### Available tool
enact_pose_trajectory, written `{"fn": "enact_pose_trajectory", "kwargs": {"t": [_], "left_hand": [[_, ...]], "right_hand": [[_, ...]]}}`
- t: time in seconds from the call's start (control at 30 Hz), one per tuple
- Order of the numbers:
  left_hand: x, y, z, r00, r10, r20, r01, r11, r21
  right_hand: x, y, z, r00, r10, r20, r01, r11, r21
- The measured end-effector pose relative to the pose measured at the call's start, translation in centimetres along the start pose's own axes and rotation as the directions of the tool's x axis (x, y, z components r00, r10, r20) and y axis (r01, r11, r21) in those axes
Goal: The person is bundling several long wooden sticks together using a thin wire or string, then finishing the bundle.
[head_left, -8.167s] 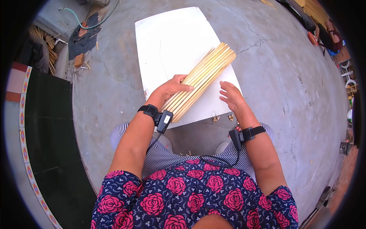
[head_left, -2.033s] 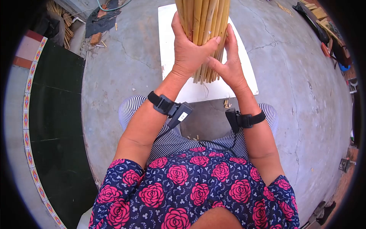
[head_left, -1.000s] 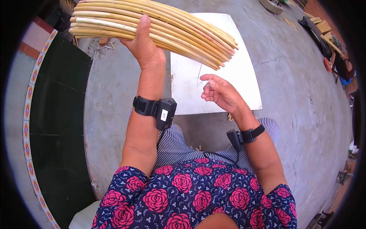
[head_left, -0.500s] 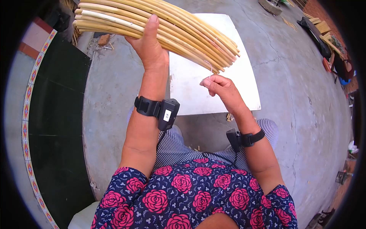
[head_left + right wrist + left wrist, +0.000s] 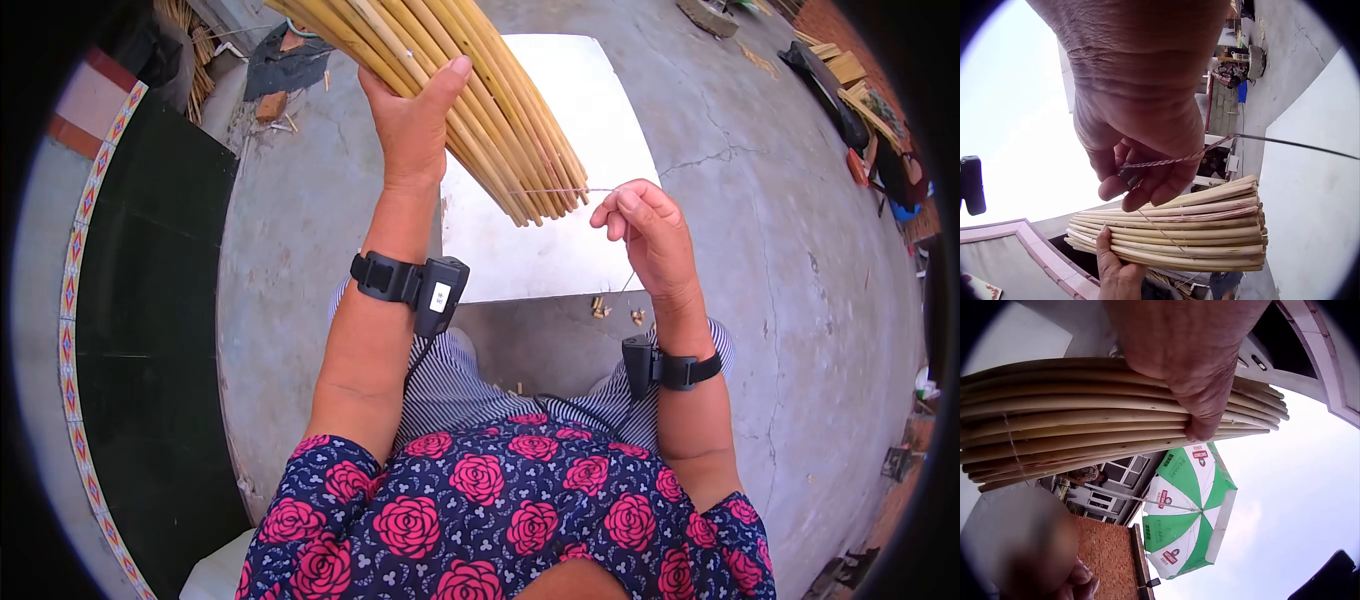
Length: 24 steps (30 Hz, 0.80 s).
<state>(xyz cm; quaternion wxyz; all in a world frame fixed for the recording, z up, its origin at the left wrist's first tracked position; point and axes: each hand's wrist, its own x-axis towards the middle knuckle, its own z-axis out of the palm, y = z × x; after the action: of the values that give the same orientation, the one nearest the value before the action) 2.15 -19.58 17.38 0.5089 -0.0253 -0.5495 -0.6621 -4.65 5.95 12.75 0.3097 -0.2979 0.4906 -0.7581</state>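
My left hand (image 5: 412,130) grips a thick bundle of pale wooden sticks (image 5: 500,130), thumb laid across the top, and holds it slanted above a white board (image 5: 540,265). A thin twisted string (image 5: 555,190) crosses the sticks near their lower end and runs taut to my right hand (image 5: 655,235). Thumb and fingers of that hand pinch the string, to the right of the bundle. In the right wrist view the pinched cord (image 5: 1169,161) is pink and white, and a thin dark length trails off it. The left wrist view shows the string across the stick ends.
Small cut pieces (image 5: 600,306) lie by the board's near edge. A brick (image 5: 270,107) and a dark cloth (image 5: 282,65) are on the floor at the back left, beyond a dark green panel (image 5: 150,260). More sticks (image 5: 845,70) lie at the far right.
The bundle, earlier resting on the board, has been lifted and now tilts with its near end lower. My right hand has taken the string and drawn it to the right.
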Motion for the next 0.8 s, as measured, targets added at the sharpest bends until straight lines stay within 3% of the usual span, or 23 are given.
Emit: {"fn": "enact_pose_trajectory", "kwargs": {"t": [0.07,0.27,0.37,0.47,0.63,0.73,0.8], "left_hand": [[0.0,0.0,-0.1,1.0,-0.025,0.006,0.025,1.0,-0.01],[-0.5,-0.6,0.0,0.995,-0.046,0.091,0.038,0.995,0.09],[-1.0,-0.5,0.4,0.987,-0.093,0.132,0.069,0.982,0.179],[-0.9,-0.8,0.1,0.98,-0.123,0.154,0.091,0.976,0.2],[-0.8,-0.8,-0.3,0.995,-0.095,0.013,0.092,0.987,0.133],[-0.6,-0.2,-0.8,0.997,-0.072,-0.006,0.073,0.986,0.148],[-0.7,-0.1,-0.9,0.999,-0.036,0.023,0.029,0.964,0.266]], "right_hand": [[-0.2,0.3,-0.3,0.999,0.024,0.03,-0.026,0.997,0.078],[-0.5,0.5,-0.4,1.0,0.01,0.005,-0.011,0.997,0.083],[-0.4,0.3,-0.1,0.989,0.074,-0.131,-0.077,0.997,-0.018],[0.0,0.4,-1.3,0.972,0.103,-0.213,-0.086,0.992,0.089],[-0.1,0.3,-3.7,0.972,0.127,-0.198,-0.06,0.948,0.314],[-0.6,-0.2,-4.1,0.988,0.094,-0.119,-0.059,0.961,0.271],[-0.9,-0.5,-4.5,0.991,0.114,-0.064,-0.092,0.956,0.277]]}}
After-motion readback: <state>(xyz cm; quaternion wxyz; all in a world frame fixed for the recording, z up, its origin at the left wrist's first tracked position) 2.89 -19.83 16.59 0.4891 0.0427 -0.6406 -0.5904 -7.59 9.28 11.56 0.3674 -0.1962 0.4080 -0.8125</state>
